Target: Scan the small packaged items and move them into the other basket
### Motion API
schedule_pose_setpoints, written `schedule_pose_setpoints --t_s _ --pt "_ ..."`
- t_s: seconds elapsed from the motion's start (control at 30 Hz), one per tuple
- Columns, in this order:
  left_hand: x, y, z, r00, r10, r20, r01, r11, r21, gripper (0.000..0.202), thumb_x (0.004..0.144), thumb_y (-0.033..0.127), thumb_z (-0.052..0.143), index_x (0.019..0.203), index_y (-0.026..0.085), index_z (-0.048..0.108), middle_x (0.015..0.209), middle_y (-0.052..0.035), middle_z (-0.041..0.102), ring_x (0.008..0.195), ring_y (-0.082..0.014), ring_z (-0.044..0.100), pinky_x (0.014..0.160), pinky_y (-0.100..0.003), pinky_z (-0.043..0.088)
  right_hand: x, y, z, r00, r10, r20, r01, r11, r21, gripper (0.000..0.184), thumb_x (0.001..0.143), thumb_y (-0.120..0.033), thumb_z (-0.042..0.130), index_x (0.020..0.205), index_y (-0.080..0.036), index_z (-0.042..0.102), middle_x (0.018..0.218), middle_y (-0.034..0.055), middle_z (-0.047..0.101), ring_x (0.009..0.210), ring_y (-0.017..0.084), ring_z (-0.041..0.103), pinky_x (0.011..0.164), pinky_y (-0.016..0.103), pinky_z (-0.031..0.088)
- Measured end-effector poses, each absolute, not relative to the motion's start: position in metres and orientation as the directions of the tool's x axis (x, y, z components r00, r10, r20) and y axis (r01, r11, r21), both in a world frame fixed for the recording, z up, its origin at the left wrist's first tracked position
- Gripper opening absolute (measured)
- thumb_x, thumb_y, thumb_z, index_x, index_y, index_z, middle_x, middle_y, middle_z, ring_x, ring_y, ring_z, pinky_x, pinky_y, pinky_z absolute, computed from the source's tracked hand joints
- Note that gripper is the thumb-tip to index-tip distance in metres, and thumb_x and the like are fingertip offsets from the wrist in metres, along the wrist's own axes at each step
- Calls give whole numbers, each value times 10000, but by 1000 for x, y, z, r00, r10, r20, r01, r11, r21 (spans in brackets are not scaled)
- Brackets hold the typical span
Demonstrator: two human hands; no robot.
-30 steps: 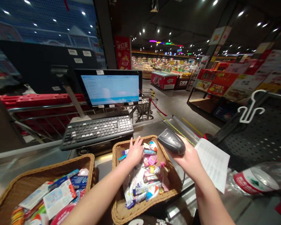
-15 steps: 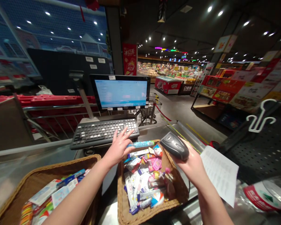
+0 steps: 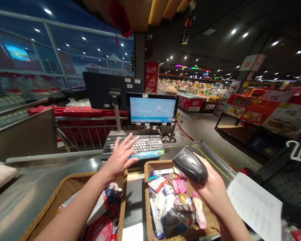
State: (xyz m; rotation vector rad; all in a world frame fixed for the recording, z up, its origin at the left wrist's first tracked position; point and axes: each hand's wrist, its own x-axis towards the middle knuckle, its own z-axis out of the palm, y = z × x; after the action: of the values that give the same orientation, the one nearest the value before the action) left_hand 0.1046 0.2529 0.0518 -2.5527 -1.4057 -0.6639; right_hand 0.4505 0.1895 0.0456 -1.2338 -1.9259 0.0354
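My left hand (image 3: pixel 120 157) is above the left part of the black keyboard (image 3: pixel 142 143), its upper fingers spread. A slim blue-green packaged stick (image 3: pixel 149 154) with a barcode end is held between its thumb and fingers, pointing right. My right hand (image 3: pixel 213 179) is wrapped around a black barcode scanner (image 3: pixel 190 164), over the right rim of a wicker basket (image 3: pixel 146 194). Wrapped sticks and pink packets (image 3: pixel 178 185) fill that basket. Beneath my left forearm, a second wicker basket (image 3: pixel 62 182) holds more small packaged goods, partly hidden.
A lit monitor (image 3: pixel 153 108) stands behind the keyboard, with a dark second screen (image 3: pixel 100 90) to its left. Printed paper (image 3: pixel 256 204) lies right of my right hand. A white hanger (image 3: pixel 299 144) hangs at the right edge.
The view has turned left, so the counter things appear farther right. My left hand has moved left over the keyboard, carrying the stick. The right hand still holds the scanner.
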Motion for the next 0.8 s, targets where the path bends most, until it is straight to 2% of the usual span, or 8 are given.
schedule_pose_setpoints --t_s 0.1,0.37,0.57,0.8 --pt "83 246 58 439 763 475 851 -523 54 265 954 373 450 889 213 651 1597 -42 276 1507 -270 118 1191 -590 18 425 183 53 -193 764 615 724 535 -436 401 849 -386 602 1212 -215 615 1278 133 650 1255 363 554 1066 590 423" --pt "28 228 66 388 749 537 897 -441 -33 237 946 366 474 895 211 646 1585 -72 296 1495 -280 173 1190 -588 32 351 187 71 -242 753 612 654 592 -471 376 836 -318 592 1195 -216 632 1243 113 670 1235 348 562 1036 553 450" --pt "-9 216 64 362 703 612 913 -401 -79 222 945 374 496 878 211 633 1569 -95 328 1477 -299 234 1178 -613 58 307 191 75 -313 703 638 600 667 -441 306 845 -277 608 1137 -212 669 1212 109 686 1198 310 591 1010 484 483" --pt "-40 204 61 339 692 637 924 -372 -88 244 956 390 478 887 214 632 1568 -114 321 1466 -306 262 1160 -635 98 279 184 70 -377 674 635 565 711 -419 286 847 -271 610 1119 -213 677 1175 110 694 1178 301 596 1010 477 484"
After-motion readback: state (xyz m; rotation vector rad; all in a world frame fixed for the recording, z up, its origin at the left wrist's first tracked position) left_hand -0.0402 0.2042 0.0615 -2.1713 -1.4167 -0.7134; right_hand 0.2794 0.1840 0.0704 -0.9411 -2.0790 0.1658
